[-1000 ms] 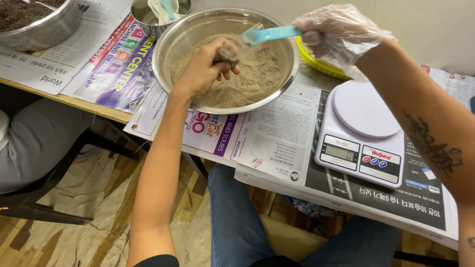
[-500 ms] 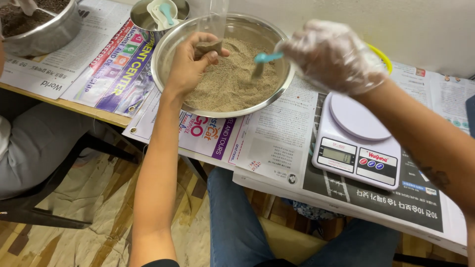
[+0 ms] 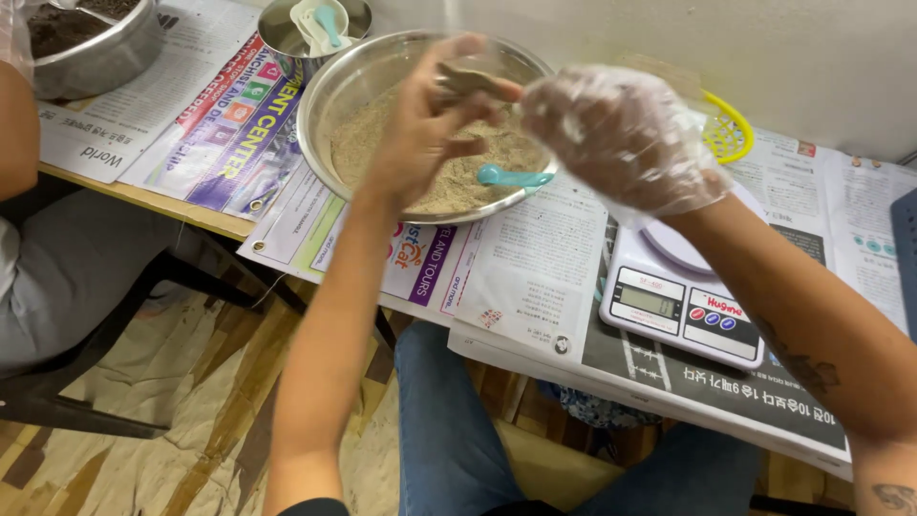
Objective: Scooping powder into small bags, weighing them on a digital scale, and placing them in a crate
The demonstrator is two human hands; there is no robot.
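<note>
My bare left hand (image 3: 420,134) holds a small clear plastic bag (image 3: 468,81) with brown powder in it, over a wide steel bowl (image 3: 325,96) of the same sandy powder. My right hand (image 3: 621,134), in a thin clear glove, is just right of the bag. Its curled fingertips meet the bag's side. A teal plastic spoon (image 3: 511,177) lies loose on the powder by the bowl's near rim, below both hands.
A white digital kitchen scale (image 3: 678,306) stands on newspaper to the right, with a yellow basket (image 3: 731,134) behind it. A small steel cup (image 3: 315,24) holding spoons and a steel bowl of dark material (image 3: 86,48) stand at back left. Another person (image 3: 57,277) sits at the left.
My right hand let go of the teal spoon, which now lies in the bowl, and moved over to the bag. My left hand lifted the bag a little above the powder.
</note>
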